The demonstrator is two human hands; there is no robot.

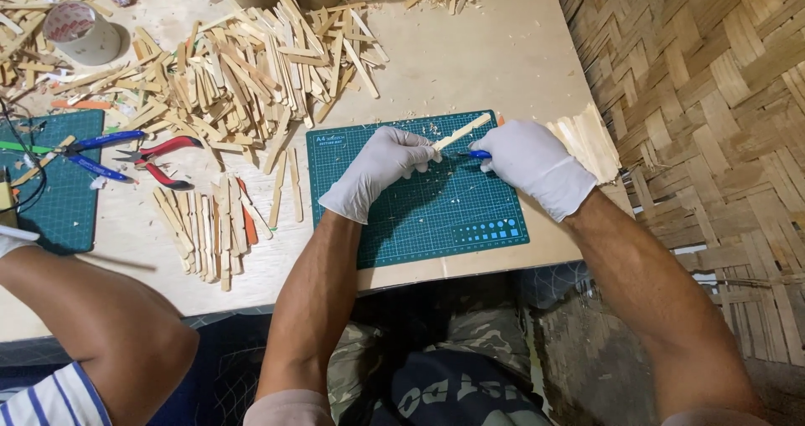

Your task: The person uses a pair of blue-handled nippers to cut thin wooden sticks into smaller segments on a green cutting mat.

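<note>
Both my hands wear white gloves and work over a green cutting mat. My left hand pinches a flat wooden stick that slants up to the right above the mat. My right hand grips a blue-handled knife, its tip against the stick's lower part. Pale wood shavings lie scattered on the mat around my hands.
A big heap of wooden sticks lies behind the mat, a smaller row to its left. Red pliers, blue pliers and a tape roll sit left. Another person's arm rests near a second mat. Woven wall stands right.
</note>
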